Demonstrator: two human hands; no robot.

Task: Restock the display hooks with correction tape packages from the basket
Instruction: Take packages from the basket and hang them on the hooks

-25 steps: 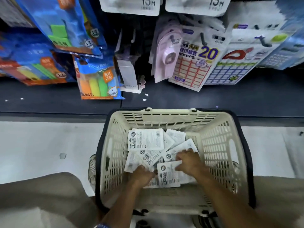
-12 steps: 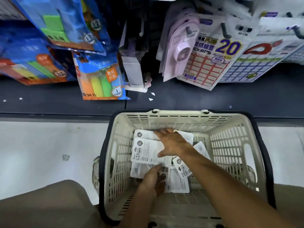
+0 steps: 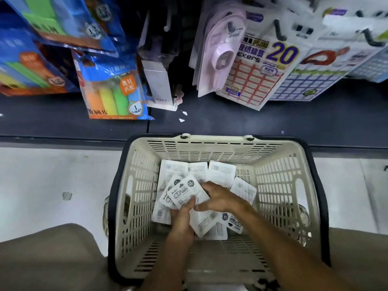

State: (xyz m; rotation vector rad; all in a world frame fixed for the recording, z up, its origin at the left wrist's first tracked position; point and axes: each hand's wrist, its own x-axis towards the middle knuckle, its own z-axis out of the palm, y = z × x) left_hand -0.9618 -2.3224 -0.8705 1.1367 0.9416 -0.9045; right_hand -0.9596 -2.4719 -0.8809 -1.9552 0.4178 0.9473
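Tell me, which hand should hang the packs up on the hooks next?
Probably the left hand: it already grips a small fan of packages. The right hand only touches them, so it could steady the basket.

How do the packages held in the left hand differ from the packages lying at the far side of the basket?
1. The held packages show their printed front; the far packages show the barcode back.
2. The held packages are fanned and tilted, gripped by the left hand; the far packages lie side by side, loose, near the basket wall.
3. The right hand touches the held packages, not the far ones.

Both are white, flat, similar-shaped cards.
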